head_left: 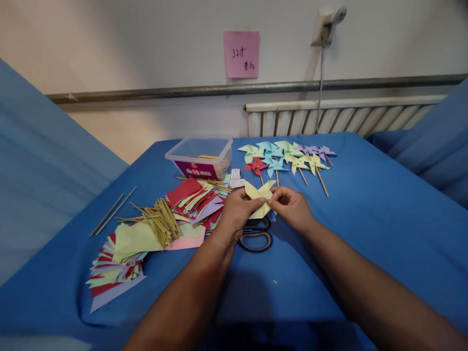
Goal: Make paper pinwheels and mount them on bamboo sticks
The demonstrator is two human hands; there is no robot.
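Both of my hands hold a yellow paper pinwheel (pixel 260 197) above the blue table (pixel 365 219). My left hand (pixel 237 212) grips its left side with fingers curled. My right hand (pixel 291 207) pinches its right side near the centre. Black-handled scissors (pixel 258 237) lie on the cloth just under my hands. Finished pinwheels on sticks (pixel 288 158), in green, blue, red, yellow and purple, lie in a row beyond my hands.
Stacks of coloured paper squares (pixel 120 258) and a heap of wooden sticks (pixel 161 224) lie at the left. Two loose sticks (pixel 113 210) rest further left. A clear plastic box (pixel 200 157) stands at the back. A pink note (pixel 241 53) hangs on the wall above a radiator (pixel 340 119).
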